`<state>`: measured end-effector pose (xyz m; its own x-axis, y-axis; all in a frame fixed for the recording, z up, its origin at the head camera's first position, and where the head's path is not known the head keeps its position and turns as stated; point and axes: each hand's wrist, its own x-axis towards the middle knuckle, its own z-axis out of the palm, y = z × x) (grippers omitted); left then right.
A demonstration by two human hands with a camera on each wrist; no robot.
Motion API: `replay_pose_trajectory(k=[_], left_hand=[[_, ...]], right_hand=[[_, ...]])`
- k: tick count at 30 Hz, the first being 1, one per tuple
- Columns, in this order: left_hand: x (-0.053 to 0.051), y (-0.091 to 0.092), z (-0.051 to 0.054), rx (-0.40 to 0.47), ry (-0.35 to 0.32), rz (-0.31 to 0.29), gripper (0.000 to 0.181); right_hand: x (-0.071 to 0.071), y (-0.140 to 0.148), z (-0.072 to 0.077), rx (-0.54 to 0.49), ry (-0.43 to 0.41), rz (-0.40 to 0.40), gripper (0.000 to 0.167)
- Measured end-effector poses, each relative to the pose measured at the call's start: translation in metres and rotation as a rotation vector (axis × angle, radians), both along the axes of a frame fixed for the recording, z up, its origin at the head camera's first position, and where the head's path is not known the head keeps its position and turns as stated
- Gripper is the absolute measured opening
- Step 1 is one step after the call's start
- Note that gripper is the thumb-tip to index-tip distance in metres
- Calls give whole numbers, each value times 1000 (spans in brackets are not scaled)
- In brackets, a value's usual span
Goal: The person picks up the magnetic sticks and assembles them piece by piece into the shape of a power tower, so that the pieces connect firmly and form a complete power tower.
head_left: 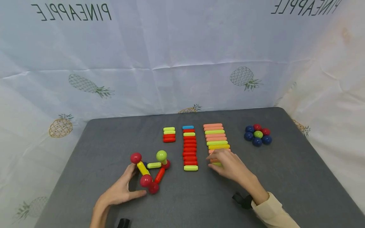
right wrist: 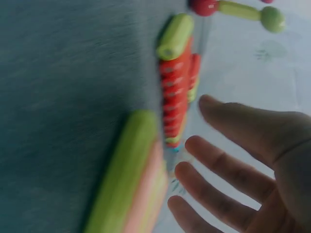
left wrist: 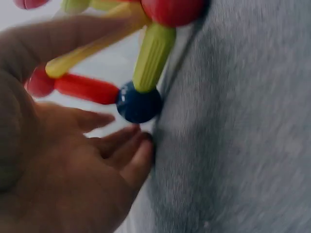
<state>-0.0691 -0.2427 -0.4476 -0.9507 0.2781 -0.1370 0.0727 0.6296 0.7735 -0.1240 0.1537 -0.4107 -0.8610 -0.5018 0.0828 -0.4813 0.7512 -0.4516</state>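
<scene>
On the left of the table stands a frame of magnetic rods and balls, with red balls (head_left: 146, 180), a yellow rod (head_left: 143, 168), a red rod (head_left: 160, 175) and a lime ball (head_left: 161, 155) raised on top. My left hand (head_left: 121, 188) is spread around its left side, thumb in front and fingers behind. In the left wrist view a dark blue ball (left wrist: 139, 102) sits just above the fingertips; whether they touch the frame I cannot tell. Over the near end of a column of long rods (head_left: 216, 139) hovers my right hand (head_left: 229, 164), fingers loosely extended, holding nothing.
A column of mostly red short rods (head_left: 189, 149) lies mid-table, with a smaller lime and red group (head_left: 169, 136) to its left. At the right is a cluster of blue, red and lime balls (head_left: 257, 142). A pineapple-print cloth (head_left: 171, 85) hangs behind the grey table (head_left: 114, 136).
</scene>
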Motion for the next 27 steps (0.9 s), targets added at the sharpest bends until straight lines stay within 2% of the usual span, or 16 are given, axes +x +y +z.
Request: replay_pose_trajectory(k=[2,4,8,12,16,20,23,27], left_hand=[[2,9,2,-29,-69,2,126],[3,20,1,-49,-77,37,133],[3,36,-6,-80,19,99,124],[3,39,-8,-102,24,113,118],[3,33,-6,-77,24,53,109],[5,28,-7,-49,90,-42,98],[5,27,-7,-30,94,-86,96],[4,25,-5,-4,80,-133,82]], right_hand=[[1,5,-5,24,1,-9,21],[2,7,-8,48,4,-16,21],[4,8,-11,99,0,-39,23],[6,6,-13,122,1,-52,27],[8,5,-16,133,11,-24,29],[9,5,-16,131,53,16,26],[8,2,-10,58,51,51,23],[9,-16,13,-133,-10,72,23]])
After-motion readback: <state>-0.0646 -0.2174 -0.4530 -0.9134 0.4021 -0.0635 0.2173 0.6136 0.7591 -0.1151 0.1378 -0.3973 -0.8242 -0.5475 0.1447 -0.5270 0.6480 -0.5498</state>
